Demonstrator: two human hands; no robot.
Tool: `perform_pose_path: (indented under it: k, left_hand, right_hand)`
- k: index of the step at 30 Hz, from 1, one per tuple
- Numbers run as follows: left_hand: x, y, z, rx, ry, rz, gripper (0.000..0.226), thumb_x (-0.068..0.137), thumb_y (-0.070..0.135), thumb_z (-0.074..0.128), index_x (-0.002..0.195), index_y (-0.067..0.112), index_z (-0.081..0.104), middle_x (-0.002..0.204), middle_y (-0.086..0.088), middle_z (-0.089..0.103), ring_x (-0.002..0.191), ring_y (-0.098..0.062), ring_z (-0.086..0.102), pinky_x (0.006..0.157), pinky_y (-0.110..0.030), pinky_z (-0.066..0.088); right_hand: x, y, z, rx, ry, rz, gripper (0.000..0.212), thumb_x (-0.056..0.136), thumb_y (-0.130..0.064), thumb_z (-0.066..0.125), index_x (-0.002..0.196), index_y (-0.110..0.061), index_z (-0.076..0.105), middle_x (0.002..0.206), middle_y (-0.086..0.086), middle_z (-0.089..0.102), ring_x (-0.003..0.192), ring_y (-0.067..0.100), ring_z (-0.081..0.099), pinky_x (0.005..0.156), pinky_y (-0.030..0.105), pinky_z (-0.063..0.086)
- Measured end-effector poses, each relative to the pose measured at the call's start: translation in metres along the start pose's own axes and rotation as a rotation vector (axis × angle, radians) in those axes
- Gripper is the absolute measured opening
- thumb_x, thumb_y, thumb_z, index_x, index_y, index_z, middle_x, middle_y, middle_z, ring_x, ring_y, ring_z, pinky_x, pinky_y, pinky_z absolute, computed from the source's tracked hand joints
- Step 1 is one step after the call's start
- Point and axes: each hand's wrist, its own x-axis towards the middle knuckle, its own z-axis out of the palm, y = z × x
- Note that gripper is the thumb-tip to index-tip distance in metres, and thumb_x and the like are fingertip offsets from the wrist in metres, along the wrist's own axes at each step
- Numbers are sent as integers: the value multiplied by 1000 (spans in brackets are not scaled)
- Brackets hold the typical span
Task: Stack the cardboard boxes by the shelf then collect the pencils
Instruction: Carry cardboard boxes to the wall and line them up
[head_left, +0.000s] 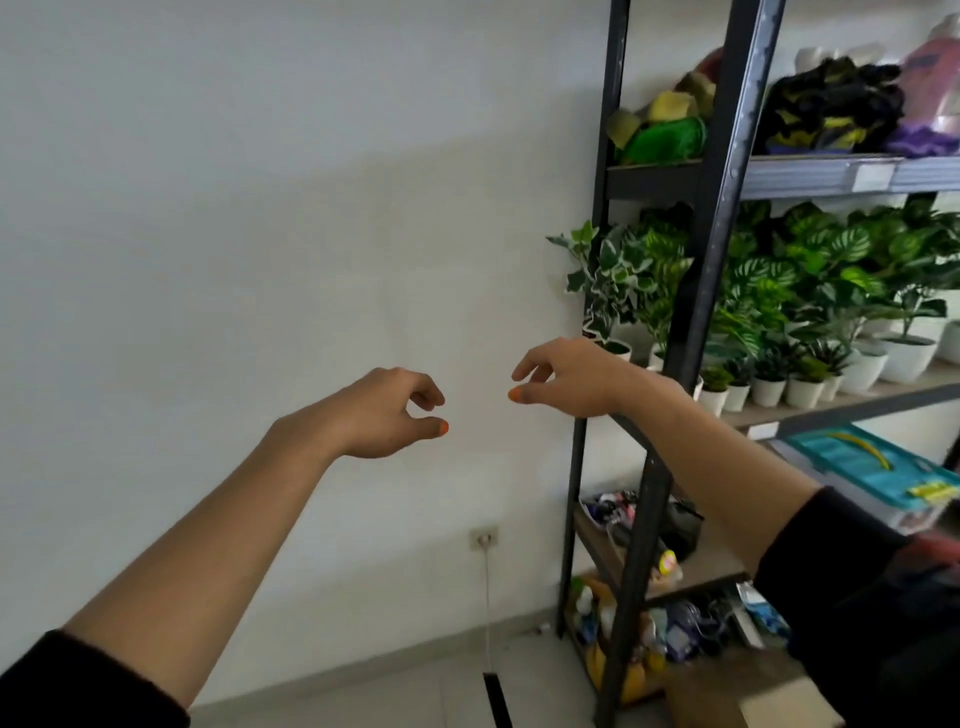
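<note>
Both my arms reach forward toward a bare white wall. My left hand (387, 413) hangs in mid-air with loosely curled fingers and holds nothing. My right hand (566, 376) is level with it, a little to the right, fingers also loosely curled and empty, just in front of the black metal shelf (727, 218). Part of a brown cardboard box (748, 693) shows on the floor at the bottom right, beside the shelf's foot and partly hidden by my right sleeve. No pencils are in view.
The shelf carries potted plants (810, 291), cloth bundles (831, 109), a teal plastic case (878, 467) and small clutter on the lower levels. A wall socket (484, 538) has a cable running down to a black item (497, 699) on the tiled floor.
</note>
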Motion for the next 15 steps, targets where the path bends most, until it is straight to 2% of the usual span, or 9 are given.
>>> perform_pose_path:
  k: [8,15]
  left_hand:
    - [-74,17,48,-73,-45,-89,41,92,41,63,130,28,56,128,14,55,104,-8,60,83,-26,46]
    - [-149,73,131,-178,-167,-113,39,91,41,64,127,30,56,128,14,54,108,-9,58,87,-27,44]
  right_hand:
    - [-70,-3,36,111,-40,9,41,90,-47,64,124,-24,63,113,-4,64,101,14,60,84,26,44]
    - [-207,50,89,165,-208,167,42,91,-46,64,127,-26,59,119,-4,60,108,14,57,93,30,45]
